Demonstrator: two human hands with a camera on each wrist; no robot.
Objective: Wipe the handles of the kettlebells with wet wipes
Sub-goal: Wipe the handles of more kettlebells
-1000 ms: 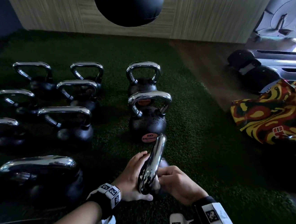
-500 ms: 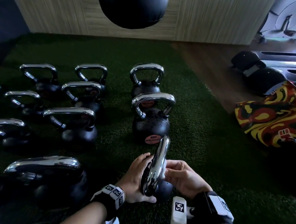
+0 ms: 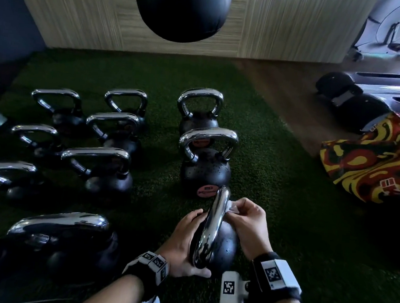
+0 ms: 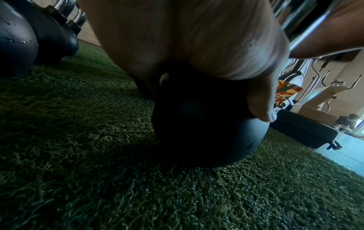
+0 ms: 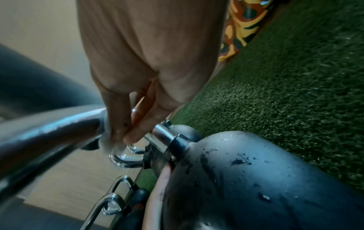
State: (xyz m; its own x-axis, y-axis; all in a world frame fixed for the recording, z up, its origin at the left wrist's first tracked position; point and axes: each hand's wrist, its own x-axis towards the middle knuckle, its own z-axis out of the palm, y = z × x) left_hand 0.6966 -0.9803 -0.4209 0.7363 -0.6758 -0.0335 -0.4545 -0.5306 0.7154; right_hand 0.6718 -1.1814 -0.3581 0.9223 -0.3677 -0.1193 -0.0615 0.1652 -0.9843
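A black kettlebell [image 3: 225,247] with a chrome handle [image 3: 211,228] stands on the green turf just in front of me. My left hand [image 3: 186,245] cups the near left side of the handle and ball, thumb under the handle's near end. My right hand [image 3: 246,219] pinches a white wet wipe [image 3: 232,207] against the upper right side of the handle. In the right wrist view the fingers [image 5: 126,124] press the wipe [image 5: 110,140] onto the chrome bar [image 5: 49,133]. The left wrist view shows my palm [image 4: 197,38] over the dark ball [image 4: 208,132].
Several more chrome-handled kettlebells stand in rows to the left, and two [image 3: 206,164] stand in a line directly beyond the held one. A black punching bag [image 3: 181,5] hangs above the turf. A red and yellow patterned bag [image 3: 374,158] and gym machines sit to the right.
My right hand has slid up from the handle's near lower part to its upper far end, and the white wipe now shows between its fingers. My left hand has stayed put.
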